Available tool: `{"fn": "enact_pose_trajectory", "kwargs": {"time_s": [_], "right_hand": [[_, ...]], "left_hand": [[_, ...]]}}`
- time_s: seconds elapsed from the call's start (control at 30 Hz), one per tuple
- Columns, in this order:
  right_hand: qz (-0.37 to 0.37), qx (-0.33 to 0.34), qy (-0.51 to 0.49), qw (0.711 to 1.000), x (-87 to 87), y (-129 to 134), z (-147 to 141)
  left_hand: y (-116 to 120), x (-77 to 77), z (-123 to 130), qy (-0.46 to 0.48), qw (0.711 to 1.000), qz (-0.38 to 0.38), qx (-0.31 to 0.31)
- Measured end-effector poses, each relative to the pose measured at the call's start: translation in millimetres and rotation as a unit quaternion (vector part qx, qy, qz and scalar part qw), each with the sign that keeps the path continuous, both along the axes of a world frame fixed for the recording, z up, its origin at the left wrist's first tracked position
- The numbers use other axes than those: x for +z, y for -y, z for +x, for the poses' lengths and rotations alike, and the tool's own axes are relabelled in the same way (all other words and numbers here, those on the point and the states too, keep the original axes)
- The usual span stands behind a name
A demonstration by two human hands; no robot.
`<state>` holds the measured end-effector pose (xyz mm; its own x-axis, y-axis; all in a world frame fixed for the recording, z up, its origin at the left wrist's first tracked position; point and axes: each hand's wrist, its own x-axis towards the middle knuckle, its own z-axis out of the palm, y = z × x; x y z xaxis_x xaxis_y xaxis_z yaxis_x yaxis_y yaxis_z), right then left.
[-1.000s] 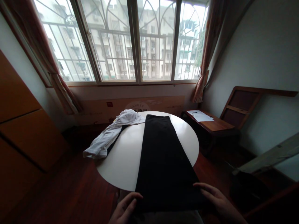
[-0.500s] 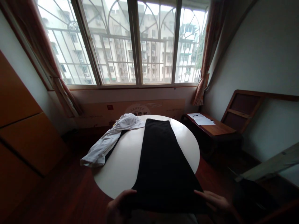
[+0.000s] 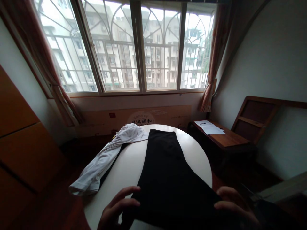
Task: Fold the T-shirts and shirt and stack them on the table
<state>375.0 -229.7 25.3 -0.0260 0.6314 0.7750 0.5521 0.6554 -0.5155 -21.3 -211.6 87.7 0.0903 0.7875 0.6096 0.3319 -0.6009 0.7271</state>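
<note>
A black garment (image 3: 165, 169) lies lengthwise over the round white table (image 3: 127, 166), its wide end toward me at the near edge. My left hand (image 3: 120, 206) is at the garment's near left edge, fingers closed on the cloth. At the near right corner, my right hand (image 3: 236, 204) grips the cloth between thumb and fingers. A crumpled white garment (image 3: 105, 159) sits on the table's left side, one end hanging over the edge, with dark cloth showing beneath it.
Papers (image 3: 212, 128) and a pen rest on a low wooden table (image 3: 233, 139) at the right. A long printed box (image 3: 168, 115) stands below the barred window. Orange-brown cabinets (image 3: 26, 153) stand at the left, and a pale beam-like object (image 3: 285, 188) is at the lower right.
My hands have moved farther apart, spreading the black garment's near end wider. The view has shifted slightly, so the table appears larger and nearer.
</note>
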Motion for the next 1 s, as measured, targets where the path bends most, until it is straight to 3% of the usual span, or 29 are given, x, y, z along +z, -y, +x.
{"fn": "enact_pose_trajectory", "kwargs": {"time_s": [0.07,0.2,0.3,0.4,0.53,0.67,0.83,1.0], "right_hand": [[-0.014,0.008,-0.026,1.0,14.7,-23,-2],[-0.08,0.0,-0.104,0.991,38.6,-91,-13],[-0.103,-0.045,-0.138,0.984,49.8,-159,-21],[-0.104,-0.027,-0.14,0.984,56.4,-234,-26],[-0.12,-0.005,-0.129,0.984,48.8,-335,-30],[-0.189,-0.049,-0.079,0.977,20.5,-414,-33],[-0.258,-0.083,-0.037,0.962,-16.5,-471,-31],[-0.298,-0.105,0.013,0.949,-35.7,-497,-23]], "left_hand": [[-22,12.7,14,0.042,0.999,-0.031,0.007],[-83,40.7,38,0.048,0.993,-0.049,0.095],[-150,54.8,47,0.026,0.992,-0.019,0.125],[-233,56.2,49,0.008,0.994,-0.009,0.113],[-342,41.1,52,-0.081,0.986,-0.071,0.13],[-423,13.4,59,-0.124,0.974,-0.126,0.145],[-480,-23.7,63,-0.16,0.957,-0.183,0.159],[-511,-49.8,63,-0.182,0.941,-0.227,0.174]]}}
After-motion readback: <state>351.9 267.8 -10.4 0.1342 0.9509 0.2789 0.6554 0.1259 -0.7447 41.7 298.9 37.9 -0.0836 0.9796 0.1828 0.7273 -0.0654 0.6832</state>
